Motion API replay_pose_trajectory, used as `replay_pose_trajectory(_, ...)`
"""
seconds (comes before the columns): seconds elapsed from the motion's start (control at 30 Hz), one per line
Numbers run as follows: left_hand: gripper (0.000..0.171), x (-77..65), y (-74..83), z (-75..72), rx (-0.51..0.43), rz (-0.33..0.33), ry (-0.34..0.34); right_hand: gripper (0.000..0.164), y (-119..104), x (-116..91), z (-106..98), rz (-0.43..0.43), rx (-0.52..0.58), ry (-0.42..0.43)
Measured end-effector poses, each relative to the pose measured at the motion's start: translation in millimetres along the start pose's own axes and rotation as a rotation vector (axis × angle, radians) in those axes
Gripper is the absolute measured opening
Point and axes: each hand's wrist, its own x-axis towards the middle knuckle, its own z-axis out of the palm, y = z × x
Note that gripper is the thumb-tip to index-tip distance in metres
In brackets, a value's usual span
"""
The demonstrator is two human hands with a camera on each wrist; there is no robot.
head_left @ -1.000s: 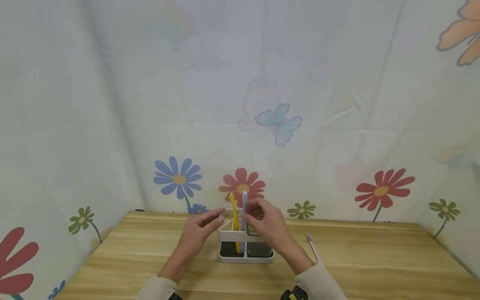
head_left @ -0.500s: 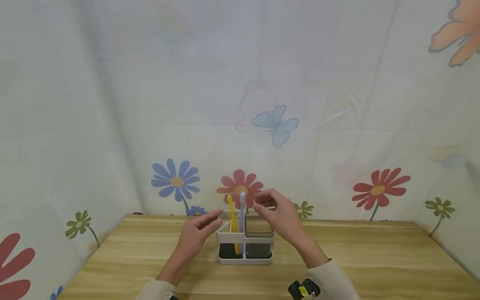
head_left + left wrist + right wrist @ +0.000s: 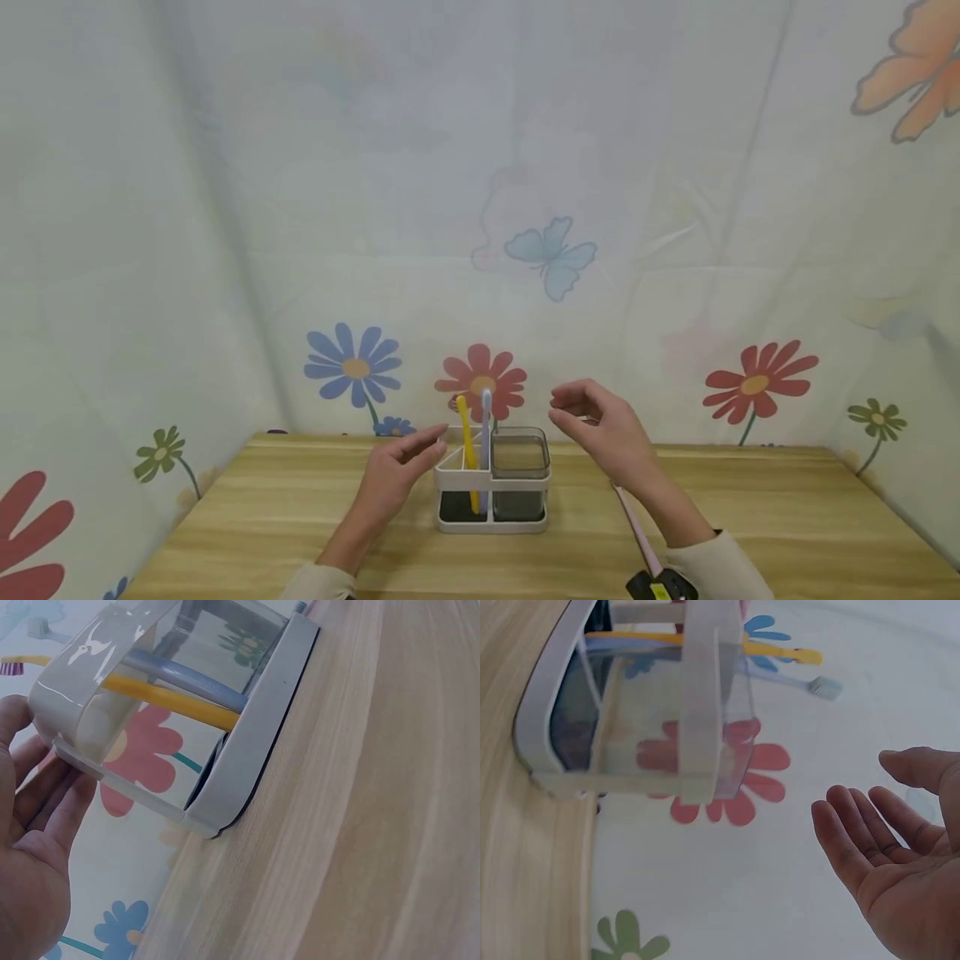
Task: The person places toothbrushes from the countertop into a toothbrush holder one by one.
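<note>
A white toothbrush holder [image 3: 491, 527] stands upright on the table, with a clear cup [image 3: 520, 454] in its right side. In its left side stand a yellow toothbrush [image 3: 468, 442] and a light purple toothbrush [image 3: 486, 425], heads up. My left hand [image 3: 393, 471] rests its thumb and fairly straight fingers against the holder's upper left side; in the left wrist view the fingers [image 3: 71, 799] partly pass behind the rim. To the right of the holder, my right hand [image 3: 611, 429] hangs in the air, its fingers loosely bent and holding nothing.
A pink toothbrush [image 3: 637, 529] lies on the wooden table [image 3: 787, 517], partly hidden below the right forearm and its black wrist device [image 3: 662, 585]. A flower-printed curtain [image 3: 645, 333] rises behind the table.
The right hand has let go of the light purple toothbrush and moved away to the right. That toothbrush stays upright in the holder. The left hand has kept its place at the holder.
</note>
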Motion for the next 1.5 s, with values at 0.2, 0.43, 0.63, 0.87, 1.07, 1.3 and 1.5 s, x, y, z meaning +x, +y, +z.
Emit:
replay_pose_trajectory(0.2,0.035,-1.4,1.6,0.8,0.004,0.005,0.002,0.026,20,-7,-14,0.027,-0.006,-0.017)
replay_pose_trajectory(0.43,0.034,-1.1,2.7,0.8,-0.009,0.009,-0.002,0.025,36,-16,-30,0.055,-0.023,-0.016)
replay_pose_trajectory(0.63,0.033,-0.8,1.0,1.0,-0.011,0.015,-0.003,0.026,52,-28,-41,0.085,-0.058,-0.014)
replay_pose_trajectory(0.87,0.033,-1.0,2.3,1.1,-0.001,0.022,0.003,0.025,65,-40,-53,0.156,-0.060,-0.046)
replay_pose_trajectory(1.07,0.033,-1.4,2.9,1.1,0.003,0.015,-0.002,0.027,78,-52,-61,0.236,-0.047,-0.102)
replay_pose_trajectory(1.3,0.033,-2.4,3.6,2.7,0.007,0.012,0.007,0.029,93,-57,-68,0.260,-0.082,-0.159)
replay_pose_trajectory(1.5,0.034,-3.6,5.6,1.0,0.020,-0.001,0.008,0.030,104,-62,-72,0.240,-0.044,-0.238)
